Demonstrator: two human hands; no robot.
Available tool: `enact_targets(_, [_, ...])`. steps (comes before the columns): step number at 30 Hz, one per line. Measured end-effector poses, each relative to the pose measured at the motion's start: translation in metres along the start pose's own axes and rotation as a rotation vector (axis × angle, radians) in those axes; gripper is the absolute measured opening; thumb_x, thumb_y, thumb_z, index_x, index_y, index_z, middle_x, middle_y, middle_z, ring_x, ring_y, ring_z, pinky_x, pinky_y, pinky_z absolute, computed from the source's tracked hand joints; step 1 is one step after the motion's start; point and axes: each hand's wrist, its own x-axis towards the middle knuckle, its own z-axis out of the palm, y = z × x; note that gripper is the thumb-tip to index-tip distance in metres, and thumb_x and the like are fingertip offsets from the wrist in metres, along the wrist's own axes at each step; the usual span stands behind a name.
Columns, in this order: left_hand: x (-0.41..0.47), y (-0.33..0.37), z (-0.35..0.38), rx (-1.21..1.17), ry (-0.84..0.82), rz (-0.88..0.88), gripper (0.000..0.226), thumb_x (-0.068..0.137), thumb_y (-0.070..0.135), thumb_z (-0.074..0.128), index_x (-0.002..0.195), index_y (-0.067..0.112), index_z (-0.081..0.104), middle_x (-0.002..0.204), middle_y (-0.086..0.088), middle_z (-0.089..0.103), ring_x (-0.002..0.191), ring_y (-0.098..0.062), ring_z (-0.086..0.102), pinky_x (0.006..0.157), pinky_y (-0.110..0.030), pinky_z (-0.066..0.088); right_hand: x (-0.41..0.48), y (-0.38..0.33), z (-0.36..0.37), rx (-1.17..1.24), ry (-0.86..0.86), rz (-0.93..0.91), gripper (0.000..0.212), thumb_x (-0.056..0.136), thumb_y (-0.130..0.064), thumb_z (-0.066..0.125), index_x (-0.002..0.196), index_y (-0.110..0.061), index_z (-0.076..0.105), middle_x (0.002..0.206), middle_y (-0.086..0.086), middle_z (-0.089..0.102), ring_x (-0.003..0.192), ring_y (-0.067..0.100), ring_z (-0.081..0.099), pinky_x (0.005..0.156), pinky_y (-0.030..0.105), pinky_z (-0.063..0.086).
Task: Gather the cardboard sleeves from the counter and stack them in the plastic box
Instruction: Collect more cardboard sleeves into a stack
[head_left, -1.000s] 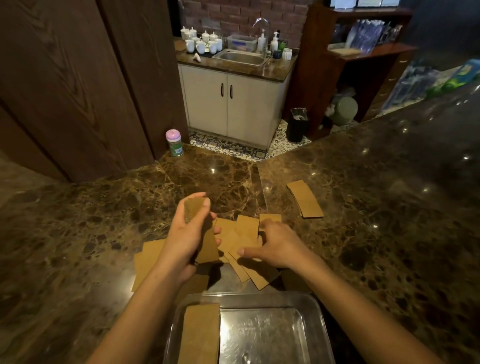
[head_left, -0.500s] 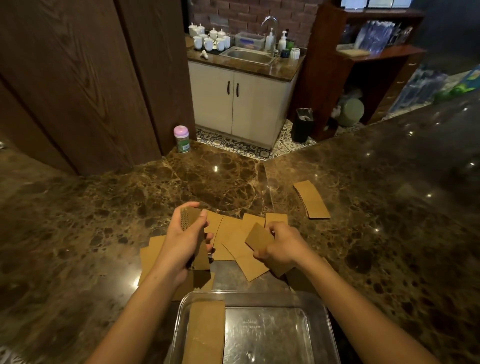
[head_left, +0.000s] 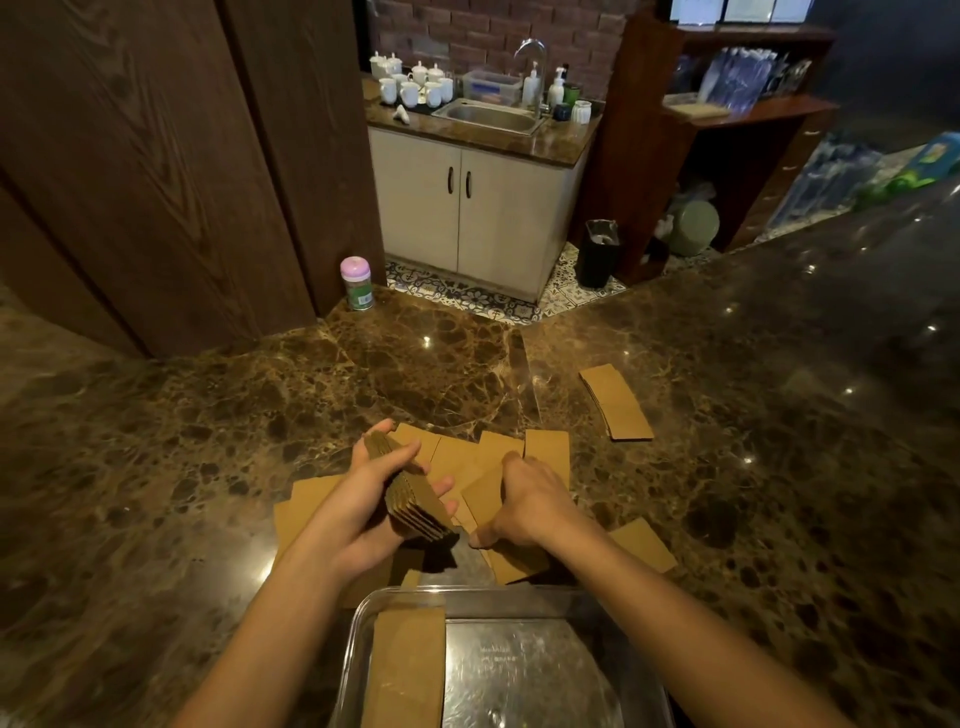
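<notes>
The left hand (head_left: 358, 499) clamps its fingers on a stack (head_left: 415, 506) of flat, brown, ribbed-edged sleeves above the surface (head_left: 208, 467); the right hand (head_left: 530, 506) pinches a loose sleeve (head_left: 483, 493) with curled fingers; others lie in the clear box (head_left: 358, 623).

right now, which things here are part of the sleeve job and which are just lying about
Job:
sleeve bundle held in the left hand
loose sleeve the right hand grips
scattered sleeves on the counter
small sleeve stack apart
plastic box holding stacked sleeves

Lying about:
pink-lidded jar
white cups
sink
black bin
</notes>
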Motion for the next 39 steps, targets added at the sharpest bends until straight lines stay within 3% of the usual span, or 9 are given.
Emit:
enact_targets(6, [-0.005,-0.004,0.004,0.145,0.055,0.114,0.027,0.1,0.021,0.061,0.12,0.04,0.061,0.125,-0.025,0.064,0.104,-0.039,0.068,0.084,-0.053,0.056,-0.004,0.003,-0.008,0.17,0.024,-0.009,0.081,0.068,-0.038,0.096,0.135,-0.022,0.053,0.131,0.004,0.062,0.123,0.028,0.059,0.098,0.041,0.054])
enact_targets(11, [-0.012,-0.007,0.007,0.193,0.018,0.23,0.053,0.082,0.008,0.079,0.123,0.036,0.059,0.123,-0.027,0.066,0.092,-0.039,0.072,0.069,-0.046,0.059,-0.019,0.015,-0.04,0.721,0.101,-0.096,0.036,0.081,-0.014,0.089,0.112,-0.018,0.073,0.104,-0.002,0.078,0.1,0.016,0.073,0.099,0.046,0.058])
enact_targets(16, [-0.028,-0.008,0.026,0.248,-0.076,0.39,0.058,0.081,0.01,0.081,0.127,0.038,0.058,0.121,-0.019,0.068,0.097,-0.032,0.073,0.072,-0.042,0.06,-0.042,0.01,-0.062,1.12,0.051,-0.225,0.036,0.087,-0.005,0.081,0.121,-0.012,0.071,0.113,0.004,0.081,0.109,0.022,0.076,0.103,0.048,0.057])
enact_targets(23, [-0.044,-0.008,0.047,0.212,-0.187,0.4,0.058,0.085,0.014,0.074,0.133,0.041,0.057,0.118,-0.007,0.074,0.106,-0.028,0.071,0.086,-0.047,0.059,-0.073,-0.002,-0.064,1.176,-0.008,-0.303,0.029,0.098,-0.017,0.07,0.128,-0.017,0.069,0.116,0.003,0.08,0.109,0.022,0.075,0.099,0.046,0.059])
enact_targets(28, [-0.054,-0.013,0.053,0.264,-0.197,0.341,0.043,0.093,0.019,0.068,0.131,0.037,0.06,0.113,-0.008,0.076,0.1,-0.029,0.074,0.077,-0.045,0.062,-0.086,-0.005,-0.064,0.865,0.047,-0.388,0.023,0.105,-0.029,0.06,0.124,-0.025,0.071,0.111,-0.004,0.079,0.103,0.013,0.075,0.098,0.044,0.059])
enact_targets(31, [-0.056,-0.013,0.052,0.262,-0.213,0.354,0.052,0.088,0.011,0.069,0.128,0.045,0.062,0.119,-0.012,0.073,0.101,-0.035,0.071,0.083,-0.052,0.059,-0.091,0.004,-0.071,0.658,0.179,-0.468,0.017,0.104,-0.034,0.06,0.11,-0.028,0.076,0.1,-0.007,0.079,0.093,0.009,0.073,0.087,0.039,0.059])
enact_targets(34, [-0.063,-0.012,0.053,0.138,-0.246,0.263,0.052,0.081,0.005,0.069,0.123,0.035,0.064,0.114,-0.023,0.066,0.078,-0.031,0.069,0.064,-0.044,0.059,-0.104,0.016,-0.082,0.622,0.405,-0.655,0.013,0.099,-0.029,0.068,0.107,-0.035,0.077,0.097,-0.016,0.078,0.094,0.004,0.073,0.08,0.024,0.058])
enact_targets(37, [-0.071,-0.014,0.055,0.131,-0.297,0.19,0.038,0.082,0.016,0.071,0.117,0.029,0.064,0.101,-0.021,0.064,0.072,-0.03,0.067,0.06,-0.04,0.055,-0.12,0.021,-0.083,0.508,0.622,-0.911,0.024,0.09,-0.011,0.08,0.112,-0.021,0.08,0.104,-0.012,0.08,0.096,0.003,0.074,0.082,0.02,0.058])
enact_targets(39, [-0.074,-0.018,0.058,0.16,-0.306,0.186,0.035,0.084,0.023,0.072,0.117,0.029,0.064,0.097,-0.019,0.068,0.074,-0.031,0.067,0.062,-0.039,0.054,-0.127,0.022,-0.079,0.526,0.643,-0.908,0.026,0.089,-0.009,0.08,0.113,-0.017,0.079,0.102,-0.012,0.079,0.092,-0.001,0.074,0.079,0.014,0.056])
